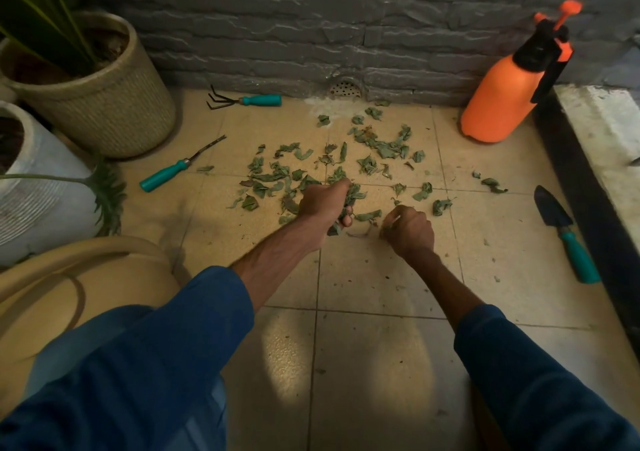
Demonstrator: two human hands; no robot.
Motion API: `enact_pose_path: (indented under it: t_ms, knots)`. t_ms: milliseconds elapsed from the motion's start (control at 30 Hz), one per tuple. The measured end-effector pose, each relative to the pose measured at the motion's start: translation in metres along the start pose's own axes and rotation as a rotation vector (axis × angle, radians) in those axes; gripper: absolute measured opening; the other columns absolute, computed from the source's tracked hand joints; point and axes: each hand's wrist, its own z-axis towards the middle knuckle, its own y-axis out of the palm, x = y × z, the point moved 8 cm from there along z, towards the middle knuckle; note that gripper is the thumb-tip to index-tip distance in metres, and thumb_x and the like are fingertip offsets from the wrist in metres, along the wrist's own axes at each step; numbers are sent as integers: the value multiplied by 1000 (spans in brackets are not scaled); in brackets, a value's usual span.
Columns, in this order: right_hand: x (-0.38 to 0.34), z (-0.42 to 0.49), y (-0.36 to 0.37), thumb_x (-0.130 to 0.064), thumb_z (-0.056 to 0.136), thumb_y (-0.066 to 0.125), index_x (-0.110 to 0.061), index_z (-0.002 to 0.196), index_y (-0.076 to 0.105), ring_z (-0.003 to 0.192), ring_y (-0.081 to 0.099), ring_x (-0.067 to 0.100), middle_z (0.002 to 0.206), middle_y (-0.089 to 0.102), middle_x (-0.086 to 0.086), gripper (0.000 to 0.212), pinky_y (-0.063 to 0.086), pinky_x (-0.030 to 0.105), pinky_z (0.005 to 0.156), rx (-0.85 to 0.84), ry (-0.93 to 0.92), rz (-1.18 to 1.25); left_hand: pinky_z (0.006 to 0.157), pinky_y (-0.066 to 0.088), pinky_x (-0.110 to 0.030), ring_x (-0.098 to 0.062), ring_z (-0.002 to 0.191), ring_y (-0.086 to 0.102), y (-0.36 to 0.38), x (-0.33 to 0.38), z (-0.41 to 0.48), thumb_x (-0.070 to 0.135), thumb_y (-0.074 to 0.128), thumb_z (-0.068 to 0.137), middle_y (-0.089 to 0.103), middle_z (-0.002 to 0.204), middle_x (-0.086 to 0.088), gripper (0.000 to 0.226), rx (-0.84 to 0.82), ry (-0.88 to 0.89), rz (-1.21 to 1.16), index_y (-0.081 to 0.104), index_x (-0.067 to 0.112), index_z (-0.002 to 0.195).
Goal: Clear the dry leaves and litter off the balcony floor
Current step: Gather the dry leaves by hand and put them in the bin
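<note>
Dry green leaves (377, 145) lie scattered over the beige tiled balcony floor (381, 277), from the middle back toward the grey wall. My left hand (320, 204) grips a bunch of leaves, with some sticking out below its fingers. Just to its right, my right hand (412, 230) is curled low over the floor and pinches a few leaves at its fingertips. Small crumbs of litter dot the tiles nearer to me.
A woven pot (114, 111) and a white pot (41, 187) stand at the left, a tan bin (52, 287) beside my left arm. A hand rake (246, 100), weeder (176, 170) and trowel (561, 228) lie around. An orange sprayer (505, 93) stands by a raised ledge (602, 145). A floor drain (344, 88) sits at the wall.
</note>
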Motion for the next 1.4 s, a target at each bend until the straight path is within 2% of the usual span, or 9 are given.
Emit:
enact_pose_path:
  t_ms: [233, 367, 567, 867, 967, 1100, 1167, 1233, 1400]
  knots:
    - [-30, 14, -5, -8, 77, 85, -12, 90, 80, 72, 67, 11, 87, 76, 2, 15, 59, 31, 67, -114, -148, 110, 34, 32, -15, -13, 39, 49, -1, 2, 0, 30, 58, 102, 61, 66, -7, 30, -4, 3, 6, 68, 2, 97]
    - [-46, 20, 4, -4, 78, 84, -8, 89, 80, 61, 57, 2, 87, 73, 2, 12, 43, 12, 55, -185, -187, 63, 34, 32, -15, -12, 37, 49, -3, 3, 0, 30, 59, 102, 60, 65, -6, 32, 6, 3, 3, 69, 1, 99]
    - [-44, 16, 32, -3, 78, 82, -7, 97, 78, 82, 65, 16, 99, 73, 9, 20, 52, 25, 69, -256, -251, -81, 34, 32, -16, -12, 35, 49, -6, 4, 1, 31, 60, 101, 60, 63, -5, 30, 7, 7, -1, 69, 4, 94]
    - [-31, -9, 26, -14, 89, 73, -17, 112, 67, 88, 67, 24, 99, 71, 5, 23, 59, 36, 71, -61, -235, -152, 34, 33, -16, -10, 35, 48, -6, 4, 0, 30, 59, 101, 61, 65, -6, 28, 12, 13, -9, 69, 4, 97]
    - [-28, -5, 22, -12, 90, 73, -10, 121, 66, 92, 67, 20, 108, 70, 8, 32, 55, 26, 72, -133, -197, -22, 34, 33, -16, -10, 35, 47, -7, 5, -1, 30, 60, 101, 59, 65, -5, 26, 9, 8, -25, 68, 6, 96]
    - [-26, -2, -1, -8, 85, 78, -11, 101, 78, 77, 66, 12, 97, 76, 5, 16, 47, 9, 61, -144, -156, 174, 34, 33, -16, -10, 35, 47, -10, 6, -2, 29, 59, 101, 59, 64, -5, 26, 5, 13, -22, 67, 6, 95]
    - [-26, -9, -8, -4, 83, 80, -10, 97, 79, 67, 66, 11, 89, 76, 5, 16, 56, 16, 60, -209, -140, 246, 35, 34, -17, -10, 36, 48, -10, 7, -2, 30, 59, 101, 60, 65, -5, 27, 6, 17, -11, 67, 6, 96]
    - [-35, -26, -5, 0, 84, 77, -9, 97, 79, 66, 67, 9, 86, 75, 2, 16, 60, 23, 65, -328, -191, 218, 35, 35, -17, -11, 37, 49, -10, 7, -2, 30, 58, 101, 61, 65, -5, 27, 3, 19, -6, 68, 5, 97]
    - [-50, -74, 19, -4, 81, 79, -19, 94, 80, 78, 60, -3, 93, 71, -9, 20, 43, 4, 67, -430, -289, 71, 35, 35, -17, -11, 37, 49, -6, 8, -4, 28, 58, 101, 61, 67, -7, 28, -10, 17, -4, 69, 2, 100]
